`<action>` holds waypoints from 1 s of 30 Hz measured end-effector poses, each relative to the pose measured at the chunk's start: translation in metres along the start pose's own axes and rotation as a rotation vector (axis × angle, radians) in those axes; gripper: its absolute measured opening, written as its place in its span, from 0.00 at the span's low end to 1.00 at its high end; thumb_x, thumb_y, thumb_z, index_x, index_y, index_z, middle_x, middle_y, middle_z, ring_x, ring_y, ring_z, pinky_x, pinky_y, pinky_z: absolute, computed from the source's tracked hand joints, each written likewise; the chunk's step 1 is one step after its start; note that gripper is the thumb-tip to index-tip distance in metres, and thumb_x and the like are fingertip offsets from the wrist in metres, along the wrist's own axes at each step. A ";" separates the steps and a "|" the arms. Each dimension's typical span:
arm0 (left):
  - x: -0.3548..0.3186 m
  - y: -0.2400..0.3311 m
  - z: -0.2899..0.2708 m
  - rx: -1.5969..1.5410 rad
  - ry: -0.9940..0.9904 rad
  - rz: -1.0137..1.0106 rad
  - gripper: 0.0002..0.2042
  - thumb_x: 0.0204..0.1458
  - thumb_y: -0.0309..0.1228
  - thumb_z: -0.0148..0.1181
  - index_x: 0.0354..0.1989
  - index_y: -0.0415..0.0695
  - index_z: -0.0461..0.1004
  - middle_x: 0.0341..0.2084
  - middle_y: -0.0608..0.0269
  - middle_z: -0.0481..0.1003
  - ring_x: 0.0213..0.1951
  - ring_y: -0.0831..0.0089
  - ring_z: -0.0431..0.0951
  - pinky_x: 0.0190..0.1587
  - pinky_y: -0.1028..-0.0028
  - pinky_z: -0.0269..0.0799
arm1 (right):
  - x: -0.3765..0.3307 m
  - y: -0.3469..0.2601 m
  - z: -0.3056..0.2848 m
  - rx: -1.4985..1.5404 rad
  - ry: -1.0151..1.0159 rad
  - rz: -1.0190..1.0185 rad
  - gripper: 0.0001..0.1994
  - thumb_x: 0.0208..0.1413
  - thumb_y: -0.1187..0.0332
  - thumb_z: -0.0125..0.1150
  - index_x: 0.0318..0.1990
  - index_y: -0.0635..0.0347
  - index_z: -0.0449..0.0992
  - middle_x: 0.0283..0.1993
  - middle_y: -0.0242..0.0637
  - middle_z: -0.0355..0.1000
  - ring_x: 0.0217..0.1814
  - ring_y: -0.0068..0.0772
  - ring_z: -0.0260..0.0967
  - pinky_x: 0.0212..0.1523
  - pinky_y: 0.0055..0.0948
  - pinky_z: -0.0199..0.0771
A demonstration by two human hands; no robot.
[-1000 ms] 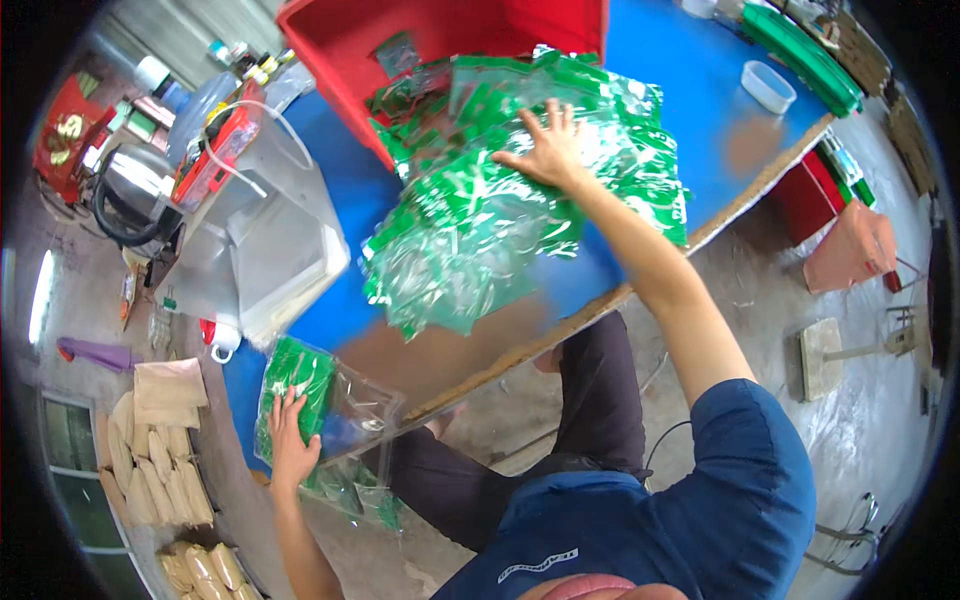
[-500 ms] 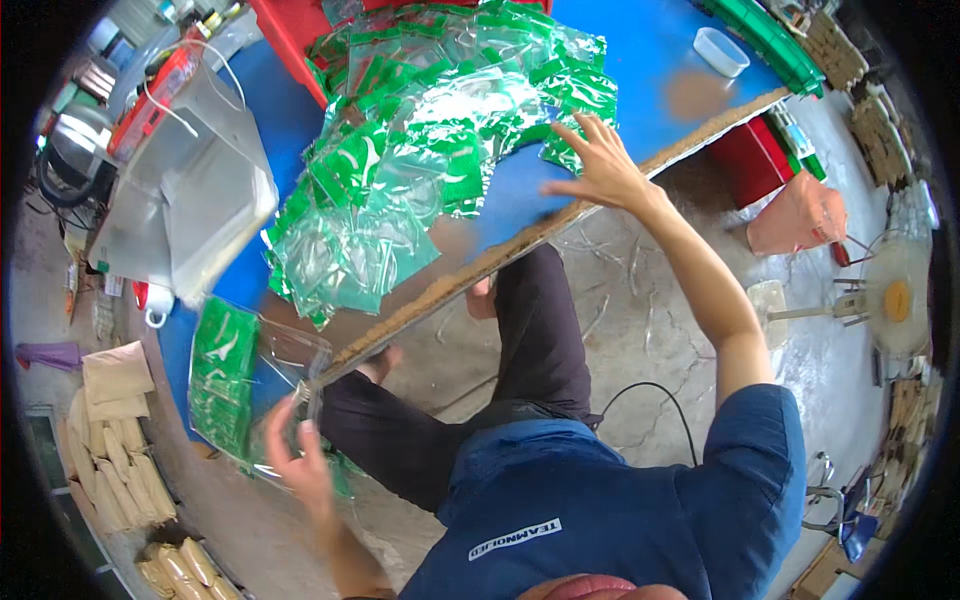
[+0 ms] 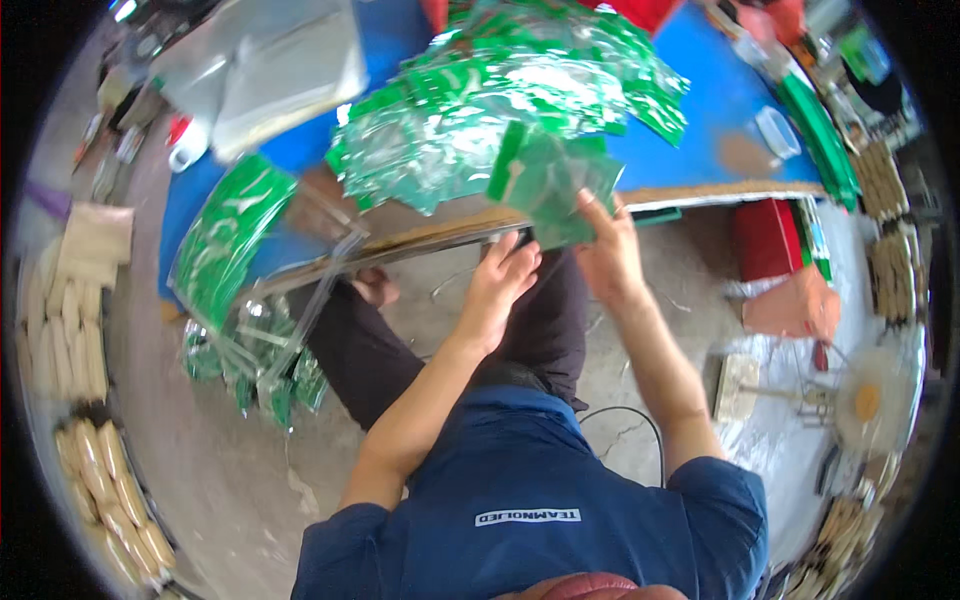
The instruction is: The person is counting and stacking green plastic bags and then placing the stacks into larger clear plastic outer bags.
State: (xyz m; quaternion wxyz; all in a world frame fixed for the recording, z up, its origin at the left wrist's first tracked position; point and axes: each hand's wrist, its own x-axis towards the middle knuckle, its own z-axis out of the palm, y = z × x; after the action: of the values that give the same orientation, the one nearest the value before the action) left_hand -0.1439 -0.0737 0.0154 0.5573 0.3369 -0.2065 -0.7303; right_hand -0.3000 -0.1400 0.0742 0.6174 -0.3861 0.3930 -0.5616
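A clear and green plastic packet (image 3: 555, 190) is in my right hand (image 3: 612, 252), pinched at its right side above the table's front edge. My left hand (image 3: 497, 290) is just left of and below that packet, its fingers partly bent but apart, with nothing visible in them. Behind both hands, a heap of similar shiny packets (image 3: 470, 125) covers the middle of the blue table (image 3: 690, 160). At the table's left corner lies a larger green and clear plastic bag (image 3: 235, 235), its clear end reaching over the edge.
A translucent bin (image 3: 290, 80) and a white mug (image 3: 187, 150) stand at the left. More green packets (image 3: 265, 360) hang below the table corner. On the right are a small clear tray (image 3: 777, 133), a red box (image 3: 768, 240), an orange bin (image 3: 795, 308) and a fan (image 3: 860, 400).
My right hand has taken hold of a packet and drawn it toward me. My left hand has left the large bag and come to the middle. The view has turned.
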 end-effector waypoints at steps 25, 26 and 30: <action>-0.052 0.035 -0.107 0.133 0.462 0.462 0.19 0.53 0.22 0.65 0.54 0.39 0.72 0.47 0.60 0.78 0.47 0.71 0.78 0.48 0.68 0.76 | 0.044 0.041 0.089 -1.040 -0.559 -0.494 0.24 0.64 0.55 0.57 0.59 0.63 0.72 0.56 0.50 0.72 0.57 0.46 0.70 0.57 0.42 0.69; -0.054 0.034 -0.109 0.134 0.461 0.456 0.19 0.53 0.22 0.65 0.54 0.39 0.72 0.47 0.60 0.78 0.47 0.71 0.78 0.48 0.68 0.76 | 0.064 0.039 0.086 -1.170 -0.569 -0.793 0.27 0.64 0.51 0.55 0.61 0.62 0.70 0.63 0.51 0.67 0.65 0.53 0.64 0.64 0.46 0.63; -0.059 0.039 -0.113 0.015 0.411 0.424 0.21 0.53 0.19 0.61 0.56 0.37 0.70 0.50 0.58 0.77 0.51 0.69 0.77 0.59 0.68 0.69 | 0.073 0.069 0.072 -1.515 -0.807 -0.941 0.32 0.62 0.47 0.54 0.65 0.64 0.65 0.70 0.49 0.59 0.77 0.56 0.46 0.74 0.57 0.41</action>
State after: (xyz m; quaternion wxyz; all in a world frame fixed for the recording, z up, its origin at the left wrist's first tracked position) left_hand -0.0269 -0.0204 -0.0206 0.7249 0.4313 -0.1606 -0.5126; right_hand -0.2026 -0.2052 0.0350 0.0071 -0.9608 0.2149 -0.1752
